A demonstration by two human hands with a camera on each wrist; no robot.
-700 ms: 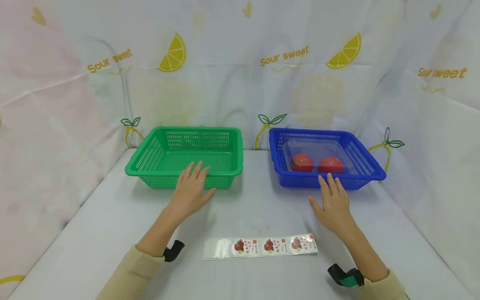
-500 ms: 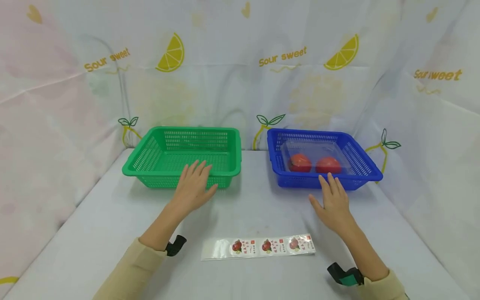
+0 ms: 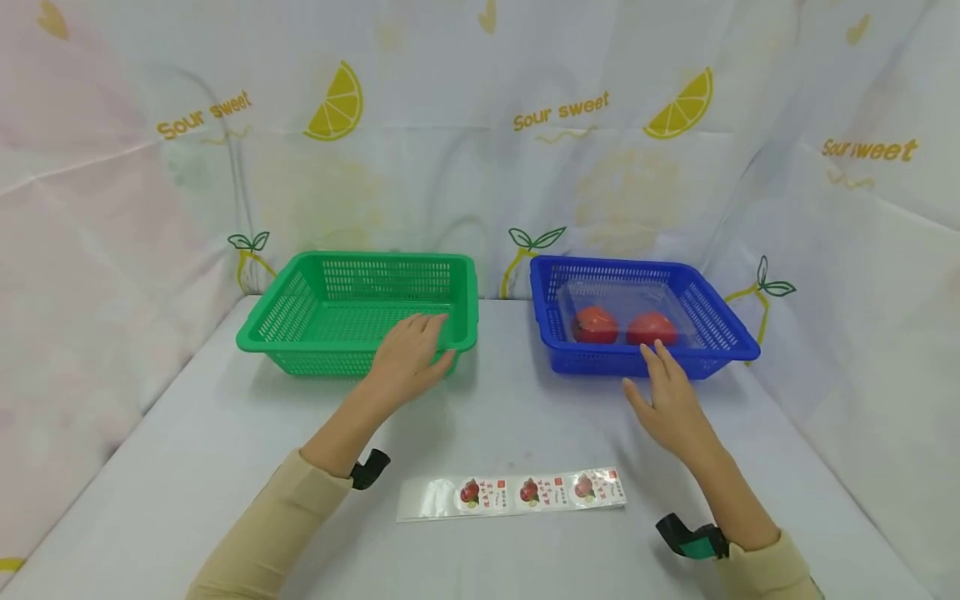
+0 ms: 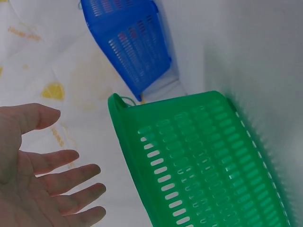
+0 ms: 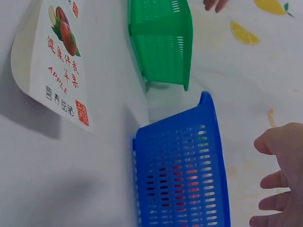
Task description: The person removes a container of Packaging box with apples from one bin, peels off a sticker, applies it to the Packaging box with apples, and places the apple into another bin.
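Your left hand (image 3: 408,358): fingers extended, empty, near the green basket (image 3: 300,347). Your right hand (image 3: 672,412): fingers spread, empty, near the blue basket (image 3: 720,353), which contains a clear box (image 3: 618,293) with two red fruits (image 3: 596,325). Risk: reaching too low could knock that basket askew.

We see smooth moulded plastic with a soft sheen in both the green basket (image 3: 322,346) and the blue basket (image 3: 592,363), their walls pierced with slots. The clear container (image 3: 615,293) looks to us like thin, shiny plastic, and the red fruits (image 3: 652,328) look smooth and glossy. We take the strip of labels (image 3: 513,493) for glossy-faced paper. The tabletop (image 3: 510,417) looks smooth and matt, the backdrop (image 3: 450,167) like creased cloth, the sleeves (image 3: 258,533) matt cloth.
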